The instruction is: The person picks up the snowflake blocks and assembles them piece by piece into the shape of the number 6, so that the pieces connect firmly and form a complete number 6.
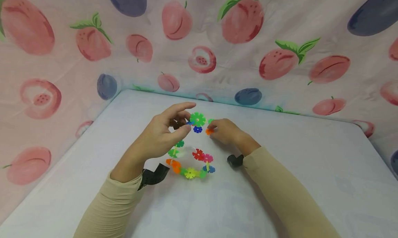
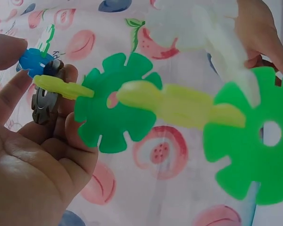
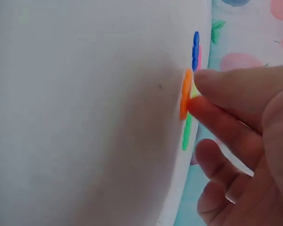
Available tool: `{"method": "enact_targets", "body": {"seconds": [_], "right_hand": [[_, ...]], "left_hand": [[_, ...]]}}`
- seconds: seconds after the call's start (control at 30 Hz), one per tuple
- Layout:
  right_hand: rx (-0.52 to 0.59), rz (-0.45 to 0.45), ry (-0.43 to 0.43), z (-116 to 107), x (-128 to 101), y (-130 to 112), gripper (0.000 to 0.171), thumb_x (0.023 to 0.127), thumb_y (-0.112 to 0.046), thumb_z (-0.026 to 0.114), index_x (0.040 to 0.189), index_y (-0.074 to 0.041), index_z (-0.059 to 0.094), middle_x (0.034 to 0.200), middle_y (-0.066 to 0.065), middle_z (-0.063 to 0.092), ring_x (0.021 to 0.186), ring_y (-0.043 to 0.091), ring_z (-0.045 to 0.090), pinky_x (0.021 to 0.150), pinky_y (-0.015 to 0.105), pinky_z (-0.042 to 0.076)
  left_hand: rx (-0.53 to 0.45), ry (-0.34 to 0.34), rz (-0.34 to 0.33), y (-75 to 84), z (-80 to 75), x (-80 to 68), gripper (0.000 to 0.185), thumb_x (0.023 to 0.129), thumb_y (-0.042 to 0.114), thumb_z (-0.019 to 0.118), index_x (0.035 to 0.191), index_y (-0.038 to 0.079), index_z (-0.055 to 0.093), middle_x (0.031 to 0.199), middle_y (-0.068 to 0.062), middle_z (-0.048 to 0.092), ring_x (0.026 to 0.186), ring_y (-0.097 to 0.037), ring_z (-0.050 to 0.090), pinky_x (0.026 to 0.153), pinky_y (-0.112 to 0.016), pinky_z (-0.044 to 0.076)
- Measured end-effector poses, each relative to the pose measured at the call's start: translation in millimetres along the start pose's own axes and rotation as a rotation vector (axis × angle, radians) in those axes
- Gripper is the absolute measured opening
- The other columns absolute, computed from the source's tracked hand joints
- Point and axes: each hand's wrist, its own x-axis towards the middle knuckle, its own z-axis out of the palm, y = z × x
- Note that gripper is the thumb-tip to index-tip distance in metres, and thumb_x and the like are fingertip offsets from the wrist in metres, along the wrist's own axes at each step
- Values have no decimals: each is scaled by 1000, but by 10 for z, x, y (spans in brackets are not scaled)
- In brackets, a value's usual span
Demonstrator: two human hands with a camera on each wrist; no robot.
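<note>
A chain of notched plastic discs hangs from my left hand (image 1: 158, 136), looping down toward me. Thumb and fingers hold its upper end at a blue disc (image 2: 34, 62) and a dark disc (image 2: 45, 101). A green disc (image 1: 197, 119) stands out at that end. Further along the chain come green discs (image 2: 117, 102) joined by a yellow disc (image 2: 179, 106), and a red disc (image 1: 198, 154). My right hand (image 1: 228, 131) reaches to the table, thumb and forefinger at an orange disc (image 3: 185, 96), which they pinch by its edge.
Loose discs lie beside the right fingertips, among them a dark blue disc (image 1: 197, 129) and a green disc (image 3: 187, 134). The white table (image 1: 311, 169) backs onto a fruit-print cloth (image 1: 230, 68). Black wrist mounts (image 1: 153, 175) jut inward from both sleeves.
</note>
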Motion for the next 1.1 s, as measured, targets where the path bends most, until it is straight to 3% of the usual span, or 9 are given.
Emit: {"method": "enact_targets", "body": {"seconds": [0.2, 0.33, 0.53, 0.7, 0.8, 0.9, 0.97, 1.1], "right_hand": [[-67, -54, 13, 40, -19, 10, 37, 99, -16, 62, 135, -12, 64, 137, 9, 61, 133, 32, 47, 112, 50, 35], [-80, -38, 3, 71, -18, 30, 37, 97, -13, 64, 134, -10, 65, 130, 10, 63, 127, 30, 51, 110, 47, 39], [59, 41, 28, 72, -89, 117, 33, 94, -14, 69, 126, -7, 67, 115, 12, 61, 112, 29, 54, 101, 42, 46], [242, 25, 111, -24, -273, 170, 20, 93, -19, 73, 108, -8, 66, 95, 8, 61, 87, 24, 59, 77, 34, 53], [383, -22, 206, -128, -453, 98, 15, 93, -19, 73, 102, -8, 66, 92, 8, 66, 79, 24, 65, 72, 37, 56], [506, -97, 318, -230, -671, -30, 13, 95, -14, 70, 104, -5, 68, 94, 9, 71, 82, 25, 70, 78, 42, 58], [556, -175, 394, -287, -825, -117, 13, 96, -9, 68, 106, -2, 69, 95, 10, 72, 85, 26, 72, 83, 41, 58], [601, -390, 535, -363, -1098, -266, 11, 93, 2, 67, 103, 3, 69, 93, 11, 71, 81, 23, 73, 79, 30, 58]], "left_hand": [[-11, -20, -3, 4, 10, 2, 48, 95, 7, 61, 142, 10, 53, 111, -12, 63, 93, -19, 59, 77, -34, 51], [-19, -36, -14, 3, 23, -4, 48, 95, 7, 61, 143, 10, 52, 113, -11, 62, 91, -19, 60, 73, -34, 52], [-20, -45, -36, 18, 36, -1, 46, 96, 9, 60, 142, 11, 54, 113, -10, 61, 89, -19, 59, 72, -34, 52], [-10, -53, -51, 33, 42, 1, 43, 97, 10, 58, 139, 10, 59, 115, -6, 61, 95, -18, 58, 83, -35, 53], [-7, -56, -58, 41, 44, -4, 42, 97, 10, 58, 139, 10, 59, 116, -5, 61, 96, -18, 58, 84, -36, 53], [-3, -58, -56, 52, 46, -8, 42, 98, 10, 58, 140, 10, 58, 114, -6, 61, 94, -18, 58, 80, -36, 53], [-6, -61, -51, 62, 45, -11, 43, 98, 10, 59, 141, 10, 58, 112, -6, 61, 92, -17, 58, 77, -35, 53], [-14, -74, -35, 73, 49, -15, 43, 98, 9, 58, 142, 9, 56, 110, -6, 60, 91, -17, 58, 76, -33, 52]]}}
